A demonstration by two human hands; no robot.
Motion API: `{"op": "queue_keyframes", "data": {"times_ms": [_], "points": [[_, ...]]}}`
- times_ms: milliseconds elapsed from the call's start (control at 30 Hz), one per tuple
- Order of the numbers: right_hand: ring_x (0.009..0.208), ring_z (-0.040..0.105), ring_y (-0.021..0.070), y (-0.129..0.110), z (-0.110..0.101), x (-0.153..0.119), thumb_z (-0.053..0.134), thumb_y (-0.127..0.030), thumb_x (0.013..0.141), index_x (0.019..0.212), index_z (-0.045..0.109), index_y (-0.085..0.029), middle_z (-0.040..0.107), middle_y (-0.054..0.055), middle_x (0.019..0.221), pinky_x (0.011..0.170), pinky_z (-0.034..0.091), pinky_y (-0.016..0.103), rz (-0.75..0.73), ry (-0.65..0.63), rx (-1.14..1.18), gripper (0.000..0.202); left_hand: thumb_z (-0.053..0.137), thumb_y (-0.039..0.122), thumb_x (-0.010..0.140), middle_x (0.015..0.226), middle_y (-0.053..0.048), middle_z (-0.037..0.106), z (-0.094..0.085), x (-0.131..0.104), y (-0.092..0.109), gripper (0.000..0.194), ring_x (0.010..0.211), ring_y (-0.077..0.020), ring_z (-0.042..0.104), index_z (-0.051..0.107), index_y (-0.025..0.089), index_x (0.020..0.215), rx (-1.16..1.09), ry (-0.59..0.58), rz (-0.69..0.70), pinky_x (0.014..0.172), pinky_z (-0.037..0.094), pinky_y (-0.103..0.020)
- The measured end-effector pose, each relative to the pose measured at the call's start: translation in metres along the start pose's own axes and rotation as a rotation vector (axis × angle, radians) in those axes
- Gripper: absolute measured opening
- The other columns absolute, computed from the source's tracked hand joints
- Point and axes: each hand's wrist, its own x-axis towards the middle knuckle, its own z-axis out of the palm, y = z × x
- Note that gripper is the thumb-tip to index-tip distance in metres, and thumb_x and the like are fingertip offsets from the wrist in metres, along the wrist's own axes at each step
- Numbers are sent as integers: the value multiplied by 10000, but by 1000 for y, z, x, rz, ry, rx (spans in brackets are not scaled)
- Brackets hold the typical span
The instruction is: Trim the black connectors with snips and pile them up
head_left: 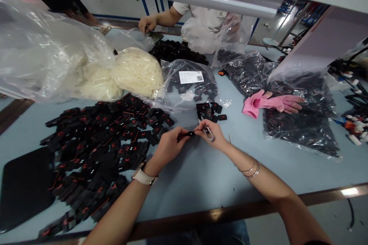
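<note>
My left hand (171, 144) pinches a small black plastic part (191, 133) between thumb and fingertips. Close beside it, my right hand (215, 134) is closed around a metal tool with a looped end (209, 134); its fingertips meet the black part, and the tool's exact kind is unclear. Just beyond my right hand lies a small group of black plastic pieces (211, 111). Tiny white bits (227, 103) are scattered to their right. A large heap of black parts with red-orange marks (112, 134) spreads over the table to the left of my hands.
A black tray (25, 187) sits at the left edge. Clear bags of cream-coloured pieces (140, 71) and a labelled bag of black parts (189, 84) stand behind. Pink gloves (270, 103) lie on bagged parts (299, 130) at right. Opposite, a co-worker's hand (148, 24) is busy.
</note>
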Motion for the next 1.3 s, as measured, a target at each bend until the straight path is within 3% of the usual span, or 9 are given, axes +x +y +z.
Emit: {"op": "queue_keyframes", "data": {"times_ms": [267, 433, 600, 1000, 1300], "points": [[555, 536, 98, -4, 0, 2, 631, -285, 752, 778, 531, -200, 645, -15, 711, 547, 422, 224, 26, 12, -61, 135, 570, 260, 789, 767, -7, 705, 0, -1, 1, 82, 647, -158, 631, 619, 207, 829, -5, 1, 9, 610, 482, -256], [626, 577, 116, -6, 3, 1, 606, -330, 775, 801, 507, -210, 646, 2, 748, 612, 458, 240, 10, 90, 3, 157, 576, 254, 791, 761, 0, 700, 0, -1, 0, 92, 652, -151, 633, 622, 202, 851, -16, 4, -10, 625, 491, -249], [619, 556, 109, -5, 5, -1, 608, -318, 788, 807, 521, -214, 643, -2, 758, 598, 439, 231, 3, 28, -29, 137, 558, 263, 813, 786, -11, 699, 1, -2, -1, 105, 676, -153, 631, 623, 197, 861, 13, -1, -3, 646, 488, -256], [708, 554, 139, -7, 3, 0, 523, -257, 870, 825, 550, -207, 616, 15, 764, 680, 426, 260, -257, -59, -397, 73, 545, 246, 815, 792, -12, 703, 1, -3, 1, 108, 674, -156, 633, 624, 197, 871, 38, -12, 25, 645, 490, -257], [689, 541, 141, -2, 5, -2, 514, -197, 871, 818, 581, -211, 608, -8, 702, 664, 416, 249, -334, -25, -445, 87, 541, 195, 813, 831, -30, 709, 3, -2, -2, 124, 739, -173, 652, 646, 193, 880, 84, -24, 56, 669, 486, -264]]}}
